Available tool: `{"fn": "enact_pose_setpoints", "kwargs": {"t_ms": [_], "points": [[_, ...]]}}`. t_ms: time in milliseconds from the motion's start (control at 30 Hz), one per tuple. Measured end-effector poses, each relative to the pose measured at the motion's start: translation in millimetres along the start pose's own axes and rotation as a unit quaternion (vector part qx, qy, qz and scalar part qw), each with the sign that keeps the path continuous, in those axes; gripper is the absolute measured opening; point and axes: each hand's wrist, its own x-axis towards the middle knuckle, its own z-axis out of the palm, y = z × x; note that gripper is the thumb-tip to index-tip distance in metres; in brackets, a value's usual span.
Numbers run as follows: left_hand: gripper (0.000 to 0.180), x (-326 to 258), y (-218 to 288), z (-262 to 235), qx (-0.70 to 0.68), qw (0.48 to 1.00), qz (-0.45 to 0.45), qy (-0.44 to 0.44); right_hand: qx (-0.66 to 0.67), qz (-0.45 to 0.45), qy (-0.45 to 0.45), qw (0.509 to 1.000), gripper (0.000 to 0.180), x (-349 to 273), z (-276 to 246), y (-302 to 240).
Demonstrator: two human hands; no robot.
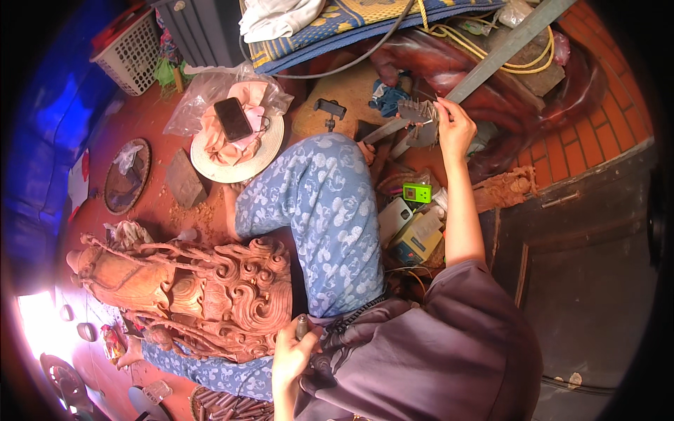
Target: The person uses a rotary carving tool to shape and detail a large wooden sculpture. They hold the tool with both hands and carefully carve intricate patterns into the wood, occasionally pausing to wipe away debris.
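At the lower middle, my left hand (291, 356) is closed around a grey cylindrical handpiece (302, 326), its metal end sticking up past the thumb. Right beside it, a carved wooden statue (235, 295) with swirls and branch-like strands lies across my lap and legs. My right hand (456, 130) reaches out to the upper right, thumb and fingers pinched at the edge of a dark holder (421, 123) with several thin metal bits sticking out of it. What those fingertips grip is too small to make out.
A hat (202, 158) with a phone (233, 119) on top lies beyond my knee. A stone block (186, 179) and round tray (127, 177) are farther left. A green device (417, 193) and box (419, 237) sit under my right arm. A metal bar (512, 49) slants overhead; a basket of tools (225, 407) stands below.
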Motion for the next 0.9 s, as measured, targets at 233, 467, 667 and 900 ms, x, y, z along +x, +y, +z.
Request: {"fn": "enact_pose_setpoints", "kwargs": {"t_ms": [233, 467, 667, 900], "points": [[0.009, 0.3, 0.0, 0.8, 0.019, 1.0, -0.004, 0.002, -0.132, 0.005, -0.144, 0.981, 0.014, -16.3, -0.7, 9.7], [0.008, 0.3, -1.6, 1.4, 0.0, 1.0, -0.002, 0.017, -0.119, -0.05, -0.151, 0.98, 0.028, -6.0, -4.6, -3.6], [0.009, -1.3, -1.4, 0.6, 0.016, 1.0, 0.009, 0.013, -0.157, -0.12, -0.204, 0.959, 0.025, 4.6, 16.1, -19.0], [0.01, -5.4, -2.1, 1.4, 0.012, 1.0, 0.012, 0.024, -0.218, -0.123, -0.21, 0.945, 0.013, 4.6, 31.6, -27.7]]}}
